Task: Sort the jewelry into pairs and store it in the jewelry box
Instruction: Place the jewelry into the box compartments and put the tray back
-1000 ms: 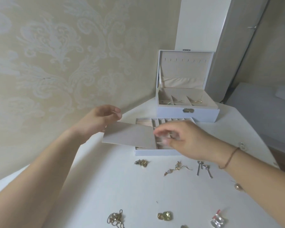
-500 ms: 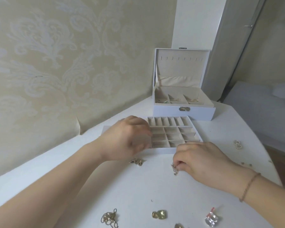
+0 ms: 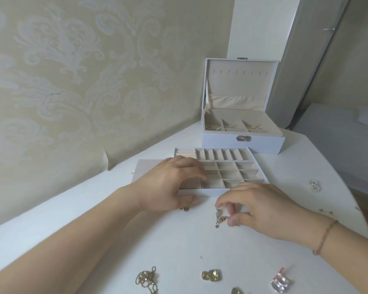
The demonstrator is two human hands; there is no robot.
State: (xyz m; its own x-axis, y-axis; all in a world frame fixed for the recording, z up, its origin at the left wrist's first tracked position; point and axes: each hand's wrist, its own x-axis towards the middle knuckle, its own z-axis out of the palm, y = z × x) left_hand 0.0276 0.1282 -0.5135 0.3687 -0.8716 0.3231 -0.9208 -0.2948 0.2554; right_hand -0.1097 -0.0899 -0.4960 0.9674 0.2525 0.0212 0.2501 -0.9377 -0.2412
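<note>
Right hand hides pinched earring; left hand covers tray corner.

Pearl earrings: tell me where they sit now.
In the head view the pearl earrings lie alone at the table's right edge, right of the compartment tray.

white table | damask wallpaper | grey door | bed

Both bare forearms reach forward — left hand palm down, fingers spread and relaxed, thumb tucked toward the body. Right hand curls in, thumb and fingertips pinched together — a thin cord band circles that wrist.
</note>
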